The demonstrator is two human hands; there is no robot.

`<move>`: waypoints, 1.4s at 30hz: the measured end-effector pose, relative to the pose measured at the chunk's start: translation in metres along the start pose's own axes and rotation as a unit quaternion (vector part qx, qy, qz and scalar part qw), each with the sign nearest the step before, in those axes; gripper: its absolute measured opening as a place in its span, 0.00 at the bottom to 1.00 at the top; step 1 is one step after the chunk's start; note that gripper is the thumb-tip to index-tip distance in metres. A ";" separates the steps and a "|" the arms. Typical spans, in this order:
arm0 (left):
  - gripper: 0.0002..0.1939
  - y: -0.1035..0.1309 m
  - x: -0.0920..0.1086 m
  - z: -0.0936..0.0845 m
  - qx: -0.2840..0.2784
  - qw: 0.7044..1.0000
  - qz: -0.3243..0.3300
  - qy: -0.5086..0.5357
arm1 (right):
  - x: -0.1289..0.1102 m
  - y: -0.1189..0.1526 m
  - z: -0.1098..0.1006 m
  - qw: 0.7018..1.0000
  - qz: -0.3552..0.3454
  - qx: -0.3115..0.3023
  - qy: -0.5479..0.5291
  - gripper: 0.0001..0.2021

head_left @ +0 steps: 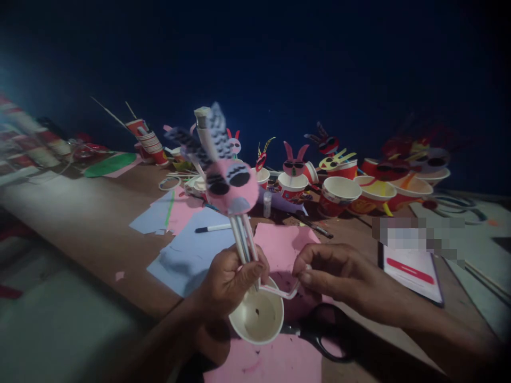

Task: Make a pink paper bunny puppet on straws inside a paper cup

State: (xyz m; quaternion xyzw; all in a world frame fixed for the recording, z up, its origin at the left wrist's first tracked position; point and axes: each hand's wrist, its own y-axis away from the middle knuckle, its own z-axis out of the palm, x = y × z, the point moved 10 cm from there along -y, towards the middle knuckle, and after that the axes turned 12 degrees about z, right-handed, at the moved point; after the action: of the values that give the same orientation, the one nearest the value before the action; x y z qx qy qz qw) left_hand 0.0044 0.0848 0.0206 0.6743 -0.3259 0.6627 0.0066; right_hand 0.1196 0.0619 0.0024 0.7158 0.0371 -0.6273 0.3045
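Note:
My left hand [239, 276] is closed around several pale straws [246, 239] that carry a pink paper puppet head [233, 189]. The head has dark sunglasses-like eyes and two black-and-white patterned ears. Out to the right, a bent pale pink straw [279, 291] runs from the bundle to my right hand [331, 268], whose thumb and finger pinch its end. Below my hands a white paper cup [257, 319] stands with its mouth toward me and a small dark hole or spot in its bottom. Black-handled scissors [335, 346] lie right of the cup.
Pink paper [275, 361] and blue sheets [179, 255] cover part of the table. Several red paper cups [339, 205] with paper puppets line the back. A phone [413, 266] lies at right, a marker [213, 227] mid-table, stacked cups [149, 143] at back left.

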 end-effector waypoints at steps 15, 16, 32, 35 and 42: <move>0.14 0.004 -0.003 0.002 -0.009 0.998 -0.040 0.040 | -0.026 0.013 0.018 0.977 -0.145 0.102 0.118 0.05; 0.13 0.003 -0.002 0.002 -0.009 0.999 -0.032 0.039 | -0.025 0.012 0.017 0.976 -0.145 0.109 0.117 0.06; 0.13 0.000 0.001 0.014 -0.063 0.996 -0.050 -0.046 | -0.015 0.013 0.003 0.964 -0.111 0.222 0.093 0.07; 0.09 -0.003 0.002 0.010 -0.060 0.993 -0.056 -0.086 | -0.012 0.013 -0.001 0.962 -0.110 0.236 0.085 0.06; 0.08 -0.008 0.008 0.012 -0.070 0.989 -0.024 -0.130 | -0.013 0.016 -0.001 0.955 -0.125 0.249 0.104 0.06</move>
State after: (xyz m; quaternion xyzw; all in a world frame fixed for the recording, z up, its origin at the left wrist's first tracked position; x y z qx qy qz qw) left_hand 0.0178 0.0825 0.0303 0.7599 -0.3536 0.5448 0.0274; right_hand 0.1243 0.0540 0.0206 0.8196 0.0003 -0.5721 0.0305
